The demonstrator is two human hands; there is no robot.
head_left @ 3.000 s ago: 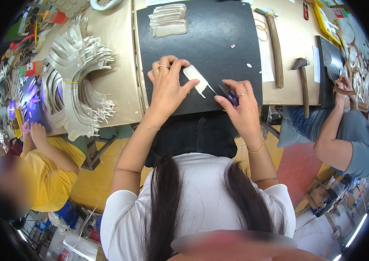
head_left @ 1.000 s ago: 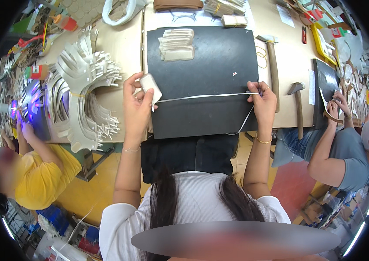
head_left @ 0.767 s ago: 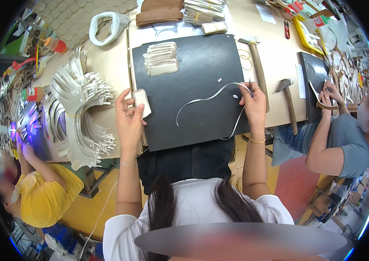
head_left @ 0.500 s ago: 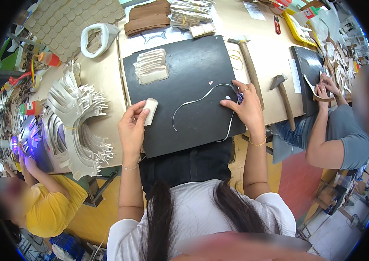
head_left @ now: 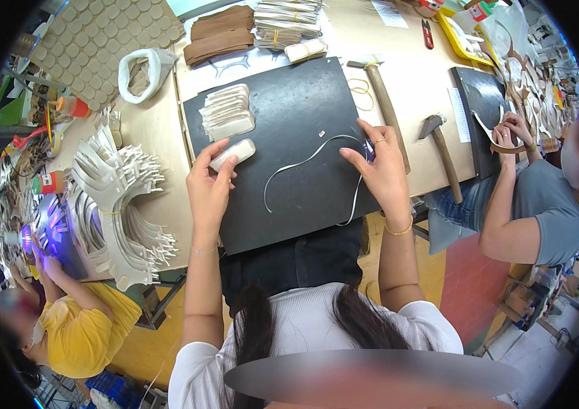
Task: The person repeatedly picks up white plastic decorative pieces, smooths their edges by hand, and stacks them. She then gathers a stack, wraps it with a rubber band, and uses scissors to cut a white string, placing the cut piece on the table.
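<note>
My left hand (head_left: 211, 180) pinches a small cream leather tab (head_left: 235, 155) with rounded ends, above the left side of a black board (head_left: 289, 198). Just beyond that hand lies a row of overlapping cream tabs (head_left: 228, 112). Over the board's right side, my right hand (head_left: 383, 167) has thumb and forefinger apart. A small purple-blue tool (head_left: 370, 151) is tucked in its palm, mostly hidden, so its kind is unclear. A thin white strip (head_left: 303, 160) curves across the board, and its far end runs beneath my right hand.
A hammer (head_left: 383, 102) lies along the board's right edge, with a second hammer (head_left: 445, 153) farther right. Bundled cream leather pieces (head_left: 122, 211) fill the left. A white bag (head_left: 146, 75) stands behind them. Co-workers sit on both sides, one in a yellow shirt (head_left: 85, 330).
My left hand has tilted the tab from nearly upright to slanting right, closer to the row. My right hand keeps its place with the purple-blue tool. The small white scrap near its thumb no longer shows.
</note>
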